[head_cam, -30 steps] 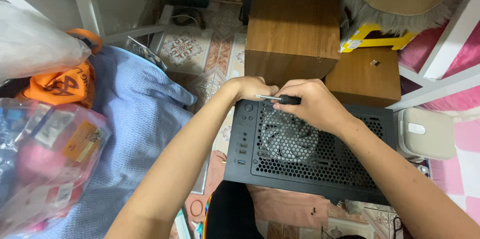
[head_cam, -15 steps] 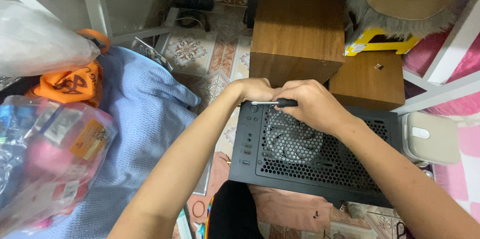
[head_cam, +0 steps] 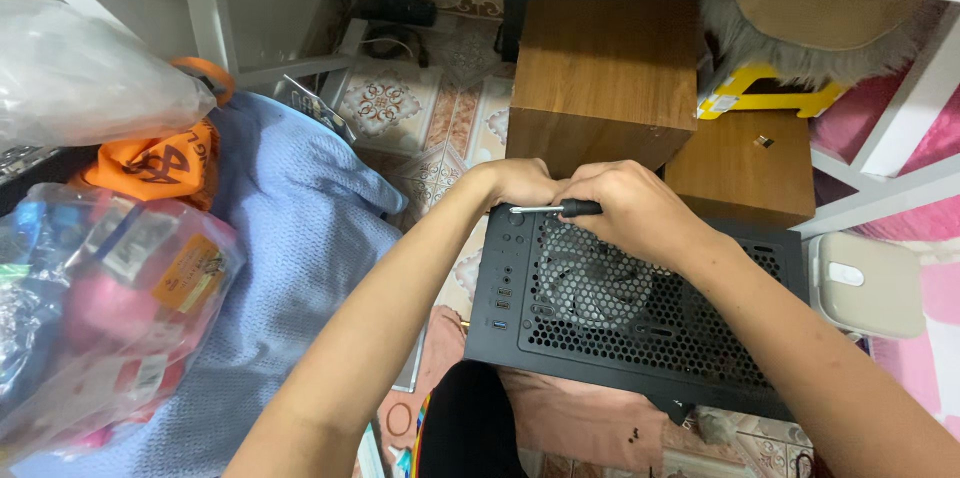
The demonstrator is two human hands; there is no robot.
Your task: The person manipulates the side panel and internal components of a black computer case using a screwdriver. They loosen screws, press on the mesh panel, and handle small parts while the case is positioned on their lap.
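A: Quick pass. What are your hands on?

B: My right hand [head_cam: 630,208] is closed around the black handle of a screwdriver [head_cam: 555,209]. The shaft lies level and points left, its tip meeting my left hand [head_cam: 520,183]. That one is curled at the far top edge of the black computer case [head_cam: 640,323] (whether its fingers pinch the tip or just rest on the case edge, I cannot tell, they're tucked under).

A: Where's the case?

B: Right in front of me, low, lying so its perforated mesh top faces up. A round fan [head_cam: 595,283] shows through the mesh, just under my right hand. A column of ports and buttons runs down the case's left strip. Both hands sit at the far edge, touching each other.

A: Around it?

B: Beyond the case, a wooden box [head_cam: 605,58], with a lower wooden block [head_cam: 745,163] to its right. Patterned tile floor [head_cam: 400,103] on the far left side. To my left, a blue cloth [head_cam: 290,238], an orange bag [head_cam: 150,168] and a clear plastic bag of packets [head_cam: 100,308]. To the right of the case, a pale grey device [head_cam: 865,283], just beside it.
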